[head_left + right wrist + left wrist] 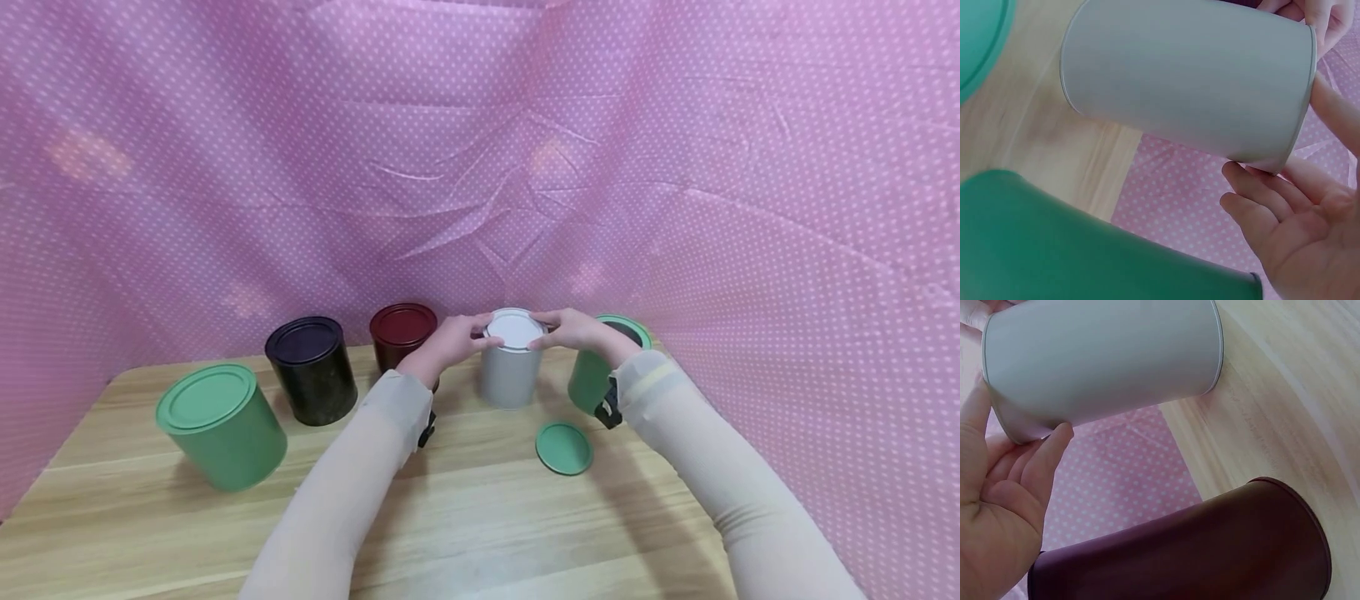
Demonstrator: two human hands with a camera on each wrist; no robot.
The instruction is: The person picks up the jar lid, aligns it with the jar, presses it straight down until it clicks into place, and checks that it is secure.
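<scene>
A white tin can (510,379) with a white lid (514,329) stands upright near the back of the wooden table. From the left, my left hand (450,340) grips its top edge, thumb at the near side of the lid and fingers round the can's side. My right hand (573,328) holds the opposite side of the rim in the same way. In the left wrist view, fingertips of the left hand (1013,500) press against the can wall just under the rim. The right wrist view shows the right hand (1300,215) with fingers bent against the wall.
Left of the white can stand a dark red can (403,327), a black can (315,379) and a lidded green can (232,437). On the right, partly behind my forearm, is a lidless green can (588,379). A green lid (564,448) lies flat before it. Pink dotted cloth (480,167) hangs behind.
</scene>
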